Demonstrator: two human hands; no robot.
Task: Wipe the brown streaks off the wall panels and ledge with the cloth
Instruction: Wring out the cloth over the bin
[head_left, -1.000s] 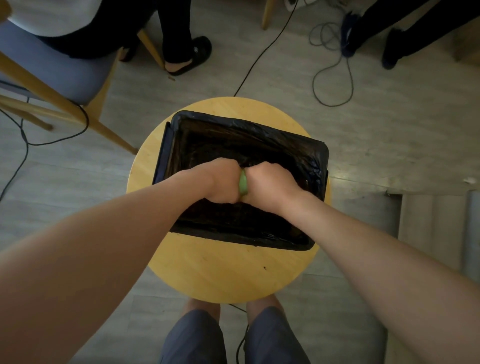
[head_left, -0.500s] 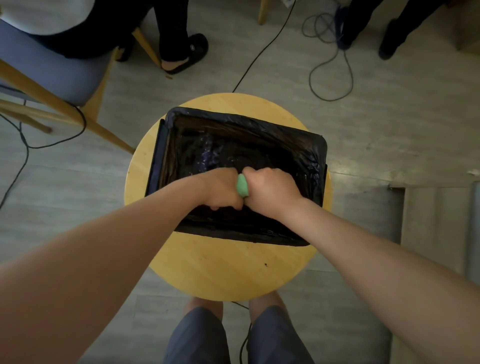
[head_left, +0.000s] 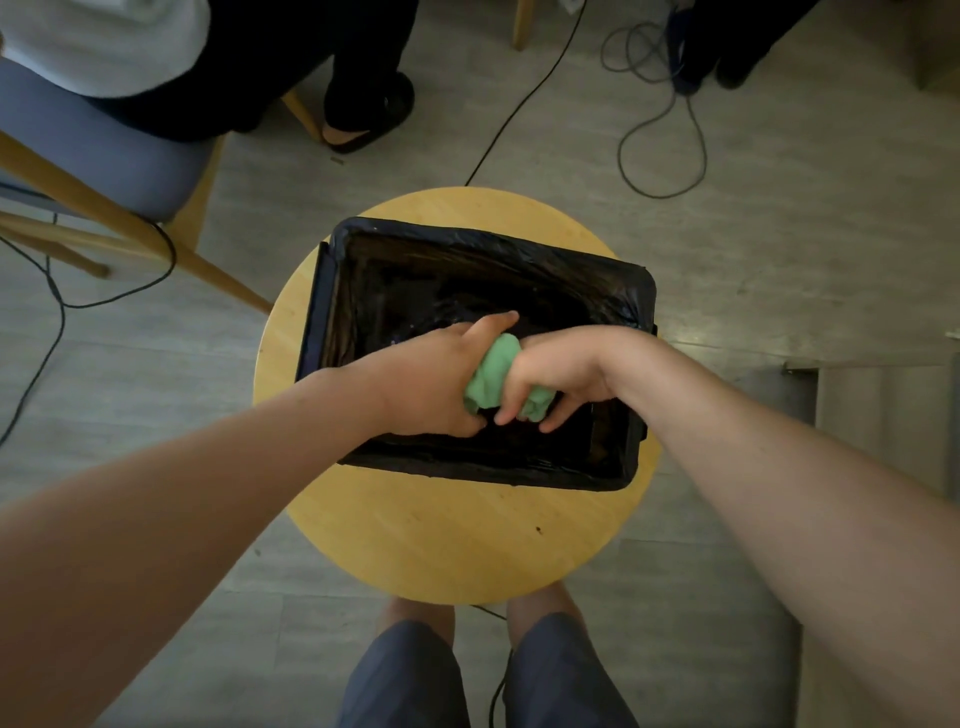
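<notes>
A bunched green cloth (head_left: 491, 379) is held between both hands over a black, bag-lined rectangular tub (head_left: 631, 291). My left hand (head_left: 436, 384) grips the cloth's left side, thumb stretched out over the tub. My right hand (head_left: 550, 379) is turned over, its fingers curled round the cloth's right end. The tub stands on a round wooden stool (head_left: 441, 540). Wall panels, ledge and brown streaks are not in view.
A wooden chair with a blue seat (head_left: 98, 150) and a seated person stands at the upper left. Black cables (head_left: 660, 130) loop across the grey floor beyond the stool. A pale step edge (head_left: 878, 410) lies at the right. My legs are under the stool.
The fists were pressed together with only a sliver of cloth showing. Now my right hand has rotated and my left thumb has opened out, so more of the twisted cloth shows.
</notes>
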